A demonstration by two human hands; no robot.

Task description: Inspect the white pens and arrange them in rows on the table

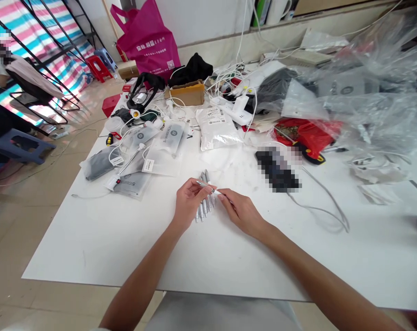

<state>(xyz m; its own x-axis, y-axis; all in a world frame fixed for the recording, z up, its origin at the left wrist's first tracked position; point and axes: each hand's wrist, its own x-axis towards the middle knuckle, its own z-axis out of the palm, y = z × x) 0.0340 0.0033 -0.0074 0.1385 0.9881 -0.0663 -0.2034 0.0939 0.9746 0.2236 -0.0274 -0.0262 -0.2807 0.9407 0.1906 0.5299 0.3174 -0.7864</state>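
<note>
Those little tubes (203,212) look like shiny silver metal, lying on a smooth matt white tabletop (125,243). Up at 2 o'clock there's glossy clear plastic sheeting (367,92), and around 12 o'clock a dull cardboard box (187,93) and a magenta cloth tote (144,41).
</note>
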